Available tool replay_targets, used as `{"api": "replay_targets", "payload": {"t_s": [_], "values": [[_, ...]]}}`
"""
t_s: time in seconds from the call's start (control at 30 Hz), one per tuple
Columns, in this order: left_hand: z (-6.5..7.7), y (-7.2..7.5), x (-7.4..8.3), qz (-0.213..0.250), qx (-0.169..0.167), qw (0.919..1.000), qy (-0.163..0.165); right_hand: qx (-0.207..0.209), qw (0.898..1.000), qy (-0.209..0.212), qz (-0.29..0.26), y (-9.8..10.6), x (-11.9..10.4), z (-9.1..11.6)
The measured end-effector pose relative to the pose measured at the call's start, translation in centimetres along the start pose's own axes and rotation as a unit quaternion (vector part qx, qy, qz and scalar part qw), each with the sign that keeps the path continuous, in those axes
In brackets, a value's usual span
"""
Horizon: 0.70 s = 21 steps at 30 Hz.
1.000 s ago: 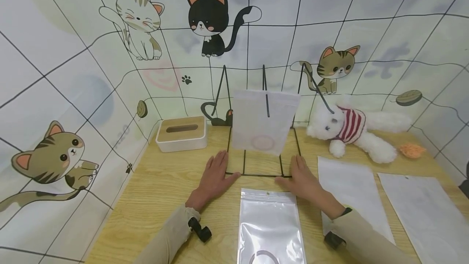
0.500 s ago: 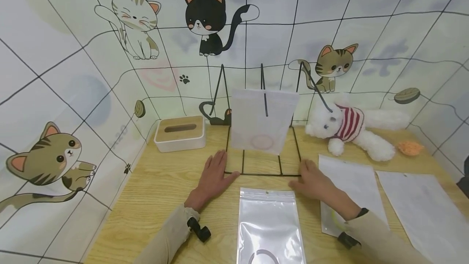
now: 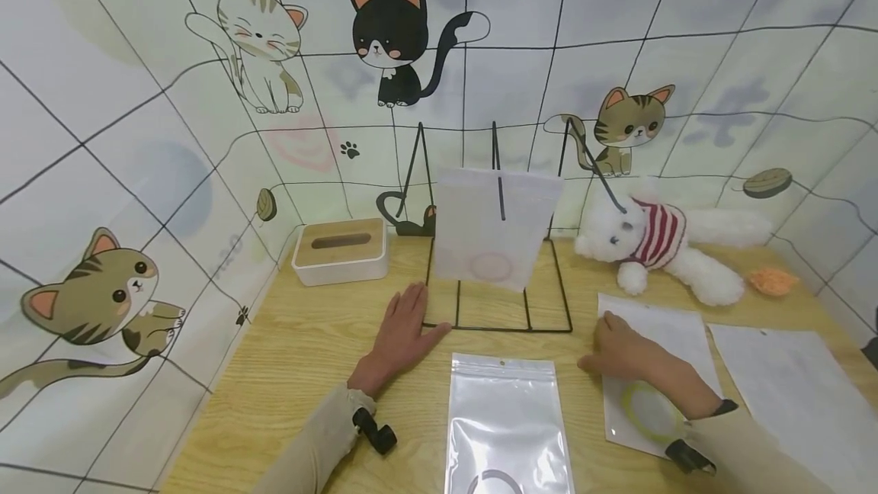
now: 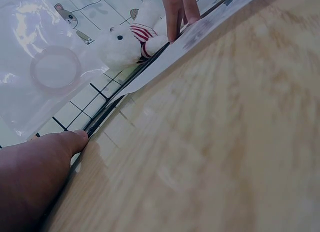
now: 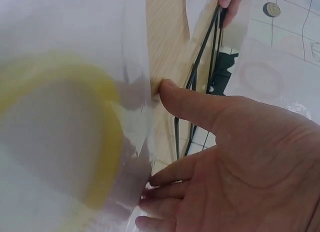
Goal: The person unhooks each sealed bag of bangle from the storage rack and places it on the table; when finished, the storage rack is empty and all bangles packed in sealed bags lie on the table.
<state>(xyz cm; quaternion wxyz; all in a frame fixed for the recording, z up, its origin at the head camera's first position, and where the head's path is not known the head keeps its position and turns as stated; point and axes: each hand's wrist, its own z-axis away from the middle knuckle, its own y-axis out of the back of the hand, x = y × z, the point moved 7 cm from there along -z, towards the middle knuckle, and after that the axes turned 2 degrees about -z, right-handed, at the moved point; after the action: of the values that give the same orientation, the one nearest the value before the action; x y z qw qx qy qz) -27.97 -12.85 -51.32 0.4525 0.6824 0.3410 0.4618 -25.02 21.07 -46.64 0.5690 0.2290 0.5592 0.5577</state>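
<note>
My left hand (image 3: 401,332) rests at the front left corner of a black wire display rack (image 3: 507,328), fingers extended and thumb touching the front bar. A white zip bag with a pinkish ring (image 3: 497,227) hangs from the rack's middle hook. To the right, my right hand (image 3: 623,353) is over the upper left edge of a flat zip bag (image 3: 668,322) that holds a yellow ring (image 5: 111,142). In the right wrist view its fingers are at the bag's edge, thumb apart from them. Another shiny zip bag (image 3: 506,410) lies between my forearms.
One more white bag (image 3: 796,372) lies at the far right. Behind it are a white plush toy (image 3: 661,235) in a striped shirt and an orange tuft (image 3: 773,281). A tissue box (image 3: 341,250) stands at back left, by the cat-print wall.
My right hand has left the rack's front right corner and moved right onto the bag with the yellow ring. The left hand has stayed in place.
</note>
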Motion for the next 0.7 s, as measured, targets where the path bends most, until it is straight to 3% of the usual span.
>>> {"api": "replay_targets", "payload": {"t_s": [0.13, 0.43, 0.7], "values": [[0.0, -0.2, 0.0, -0.007, -0.010, 0.9999, 0.005, -0.017, 0.999, 0.035, -0.010, -0.1, 0.8, 0.3], [-0.1, -0.1, 0.0, -0.005, -0.005, 1.0000, 0.004, -0.040, 0.996, 0.061, -0.040, 0.2, 1.6, 0.9], [-0.1, -0.3, -0.1, -0.008, -0.006, 0.9999, 0.003, 0.075, 0.991, 0.112, 0.018, 1.1, -1.1, -0.4]]}}
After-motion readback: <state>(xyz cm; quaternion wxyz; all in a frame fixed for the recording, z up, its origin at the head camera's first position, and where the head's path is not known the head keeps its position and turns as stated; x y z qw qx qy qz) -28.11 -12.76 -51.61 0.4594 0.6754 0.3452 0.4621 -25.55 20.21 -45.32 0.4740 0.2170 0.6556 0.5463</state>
